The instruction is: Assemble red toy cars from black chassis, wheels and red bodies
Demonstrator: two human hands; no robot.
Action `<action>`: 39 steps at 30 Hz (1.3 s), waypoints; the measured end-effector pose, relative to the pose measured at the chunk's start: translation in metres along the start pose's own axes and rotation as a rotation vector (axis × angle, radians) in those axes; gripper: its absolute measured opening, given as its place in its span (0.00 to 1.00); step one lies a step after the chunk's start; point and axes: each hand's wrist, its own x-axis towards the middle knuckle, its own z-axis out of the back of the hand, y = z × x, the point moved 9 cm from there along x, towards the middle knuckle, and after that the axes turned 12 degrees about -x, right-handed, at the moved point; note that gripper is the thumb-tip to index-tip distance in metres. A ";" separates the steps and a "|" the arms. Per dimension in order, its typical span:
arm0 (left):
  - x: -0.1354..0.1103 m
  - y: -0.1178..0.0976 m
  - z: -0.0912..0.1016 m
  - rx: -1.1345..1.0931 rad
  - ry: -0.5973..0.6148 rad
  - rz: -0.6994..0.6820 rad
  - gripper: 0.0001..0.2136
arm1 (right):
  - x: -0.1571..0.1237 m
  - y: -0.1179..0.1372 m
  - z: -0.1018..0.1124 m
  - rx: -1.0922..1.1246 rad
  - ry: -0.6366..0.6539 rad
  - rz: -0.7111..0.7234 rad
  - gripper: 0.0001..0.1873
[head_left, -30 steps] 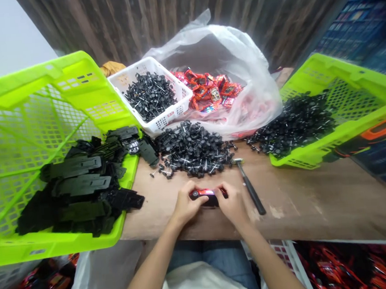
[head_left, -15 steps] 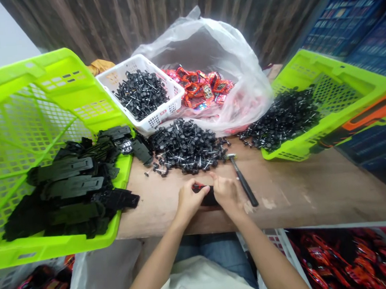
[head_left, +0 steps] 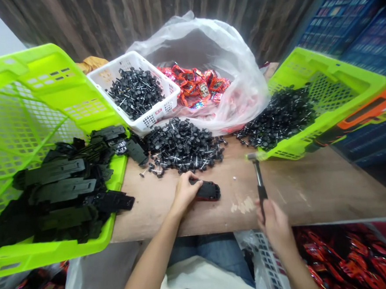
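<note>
My left hand (head_left: 185,191) grips the left end of a toy car (head_left: 208,190), which lies on the table with its black underside up and a red edge showing below. My right hand (head_left: 275,220) is closed round the black handle of a small hammer (head_left: 258,177), held to the right of the car with its metal head pointing away from me. Beyond the car lies a heap of black wheels on metal axles (head_left: 186,145). Black car base plates (head_left: 67,188) are piled to the left of my left hand.
Green crates stand at the left (head_left: 64,250) and right (head_left: 346,70), the right one holding more wheels. Behind the heap are a white basket (head_left: 164,109) of wheels and a clear plastic bag (head_left: 243,61) of red car bodies. An orange-handled tool (head_left: 365,108) leans by the right crate.
My right hand has left the toy car, moved right and picked up the hammer from the table. My left hand still holds the car.
</note>
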 end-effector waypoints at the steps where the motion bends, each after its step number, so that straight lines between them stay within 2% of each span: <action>1: 0.000 0.001 0.000 -0.009 -0.001 0.005 0.05 | -0.020 0.001 -0.004 -0.004 0.013 0.007 0.23; 3: 0.001 0.002 0.002 -0.024 -0.010 0.009 0.05 | -0.050 0.005 -0.020 -0.095 0.121 0.085 0.20; 5: 0.003 0.003 0.004 -0.034 -0.012 0.001 0.05 | -0.061 0.006 -0.028 -0.215 0.185 0.153 0.18; 6: 0.005 0.003 0.004 -0.044 -0.008 0.002 0.05 | -0.057 0.005 -0.026 -0.283 0.177 0.163 0.18; 9: 0.008 0.011 0.005 -0.148 0.013 0.109 0.06 | -0.027 0.014 -0.009 -0.551 0.022 0.168 0.19; 10: 0.008 0.014 0.004 -0.193 0.025 0.162 0.06 | -0.017 0.026 -0.006 -0.621 -0.035 0.212 0.19; 12: 0.004 0.015 0.003 -0.264 0.059 0.253 0.07 | -0.003 0.062 -0.013 -0.656 -0.089 0.402 0.17; 15: -0.011 0.006 -0.002 -0.343 0.162 0.321 0.12 | -0.005 0.117 -0.045 -0.507 -0.053 0.743 0.23; 17: -0.023 -0.005 -0.009 -0.479 0.274 0.317 0.19 | -0.006 0.135 -0.060 -0.373 -0.046 0.823 0.20; 19: -0.032 -0.013 -0.011 -0.571 0.307 0.276 0.25 | -0.004 0.141 -0.068 -0.270 -0.070 0.818 0.16; 23: -0.030 -0.005 0.004 -0.432 0.073 0.172 0.20 | 0.003 0.140 -0.074 -0.204 -0.079 0.750 0.13; 25: -0.026 -0.001 0.005 -0.392 0.029 0.139 0.18 | 0.005 0.136 -0.074 -0.162 -0.068 0.699 0.12; 27: -0.023 0.002 0.004 -0.411 0.017 0.133 0.21 | 0.003 0.130 -0.074 -0.069 -0.052 0.658 0.13; 30: -0.019 -0.008 0.005 -0.503 0.029 0.082 0.33 | -0.008 0.126 -0.074 0.034 -0.024 0.662 0.12; 31: -0.019 -0.015 0.006 -0.514 0.045 0.038 0.33 | -0.012 0.127 -0.074 0.042 -0.007 0.680 0.10; 33: -0.021 -0.032 0.007 -0.493 0.084 -0.068 0.26 | -0.014 0.129 -0.066 0.082 -0.037 0.670 0.08; 36: -0.030 -0.053 0.009 -0.463 0.136 -0.200 0.20 | 0.003 0.129 -0.038 0.256 -0.138 0.535 0.19; 38: -0.038 -0.061 0.010 -0.497 0.181 -0.262 0.22 | 0.016 0.141 -0.033 0.297 -0.059 0.542 0.23; 39: -0.041 -0.065 0.010 -0.514 0.206 -0.284 0.23 | 0.019 0.151 -0.034 0.273 -0.002 0.585 0.21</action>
